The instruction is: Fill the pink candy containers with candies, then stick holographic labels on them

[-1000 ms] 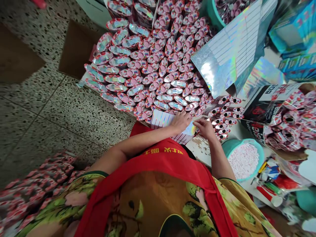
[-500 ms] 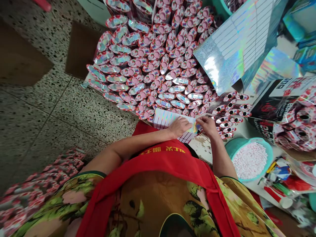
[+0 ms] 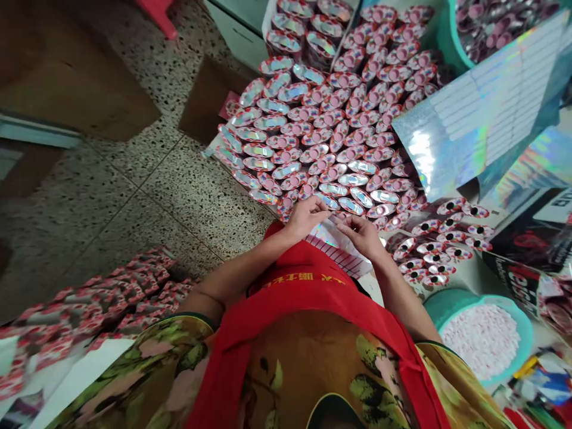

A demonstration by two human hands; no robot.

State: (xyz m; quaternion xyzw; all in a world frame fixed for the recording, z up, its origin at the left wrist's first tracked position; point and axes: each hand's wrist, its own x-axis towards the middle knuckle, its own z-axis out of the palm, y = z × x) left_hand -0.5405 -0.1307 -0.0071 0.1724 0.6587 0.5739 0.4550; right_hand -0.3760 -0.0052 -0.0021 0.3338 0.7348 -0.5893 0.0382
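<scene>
My left hand (image 3: 307, 218) and my right hand (image 3: 361, 236) meet over my lap, fingertips close together in a pinch. Whatever thin, small piece is between them is too small to make out. Below the hands, a shiny holographic sticker sheet (image 3: 333, 236) with rows of narrow strips rests on my red apron (image 3: 308, 292), partly hidden by my fingers. Just beyond them, many upright oval tubes (image 3: 328, 119) with red-and-pink patterned rims stand packed together. Some show pink round plugs and others carry silvery oval tops.
At the right lie a larger holographic sheet (image 3: 465, 119), oval pieces with black round centres (image 3: 440, 241), and a teal basin (image 3: 522, 351) of small pale pieces. Another teal tub (image 3: 460, 44) stands at the back. Stacked patterned pieces (image 3: 102, 298) lie at left on the speckled floor (image 3: 147, 190).
The view has shifted, so the surroundings appear further right and lower. My hands have drawn closer together; the left has lifted off the sticker sheet and now pinches beside the right.
</scene>
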